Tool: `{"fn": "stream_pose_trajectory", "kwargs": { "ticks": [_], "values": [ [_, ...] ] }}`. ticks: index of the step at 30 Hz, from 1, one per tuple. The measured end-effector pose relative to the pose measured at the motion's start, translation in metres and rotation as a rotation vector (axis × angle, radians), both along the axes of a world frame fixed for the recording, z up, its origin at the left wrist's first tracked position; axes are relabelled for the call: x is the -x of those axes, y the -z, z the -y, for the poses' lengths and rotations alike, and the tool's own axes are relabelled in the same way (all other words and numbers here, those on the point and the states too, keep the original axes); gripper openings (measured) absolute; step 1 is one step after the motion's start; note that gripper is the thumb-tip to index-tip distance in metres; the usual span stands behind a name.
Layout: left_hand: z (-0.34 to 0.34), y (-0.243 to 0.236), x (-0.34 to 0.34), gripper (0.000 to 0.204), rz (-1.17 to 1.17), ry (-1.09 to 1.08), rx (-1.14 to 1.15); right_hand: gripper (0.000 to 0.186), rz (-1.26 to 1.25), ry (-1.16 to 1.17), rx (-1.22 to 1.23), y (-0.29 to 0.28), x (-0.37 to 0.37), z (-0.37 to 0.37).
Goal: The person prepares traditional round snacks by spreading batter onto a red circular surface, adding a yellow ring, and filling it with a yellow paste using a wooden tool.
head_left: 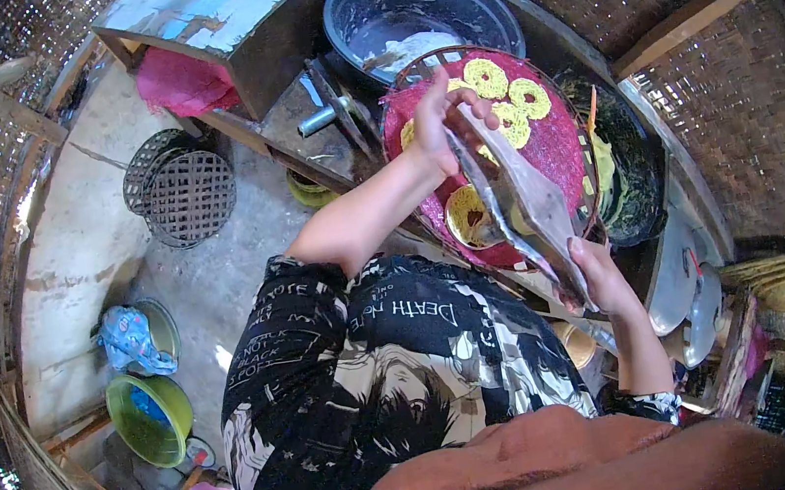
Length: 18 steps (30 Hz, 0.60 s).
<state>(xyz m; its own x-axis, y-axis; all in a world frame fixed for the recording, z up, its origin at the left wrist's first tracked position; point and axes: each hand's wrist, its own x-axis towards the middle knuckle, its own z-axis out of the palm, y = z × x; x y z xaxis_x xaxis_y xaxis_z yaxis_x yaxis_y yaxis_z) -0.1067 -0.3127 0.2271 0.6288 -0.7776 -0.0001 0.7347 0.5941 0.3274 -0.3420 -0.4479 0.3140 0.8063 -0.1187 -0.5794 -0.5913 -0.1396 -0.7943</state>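
Observation:
Both my hands hold a long folded greyish sheet [525,183], slanting from upper left to lower right over a round tray [386,137]. Whether it is cloth or plastic I cannot tell. At its upper end, my left hand [449,123] has its fingers curled at the edge, thumb raised. My right hand [601,279] pinches the lower end, the thumb on top. Below the sheet, pink mesh [553,149] lines the tray. Several lacy yellow rings [487,79] lie on the mesh, partly hidden by my left hand and the sheet. Nearer me, a yellow round piece [470,217] has a dark middle.
Behind the tray stands a black basin [506,17] with a whitish mass [416,48] inside. A dark pan [641,212] with yellow residue sits to the right. Dark woven baskets [192,194] rest on the floor at left, with a green basin [153,418] nearer me.

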Motion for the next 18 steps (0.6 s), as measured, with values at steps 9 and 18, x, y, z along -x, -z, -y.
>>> {"fn": "stream_pose_trajectory", "kwargs": {
  "ticks": [9,18],
  "values": [
    [-0.026,-0.026,-0.038,0.079,0.203,0.042,0.125,0.044,0.190,0.013,-0.054,0.022,-0.024,-0.017],
    [-0.017,0.017,0.005,0.062,1.297,-0.314,-0.882,0.044,0.416,-0.044,0.017,0.021,-0.068,-0.033]
  ]
}}
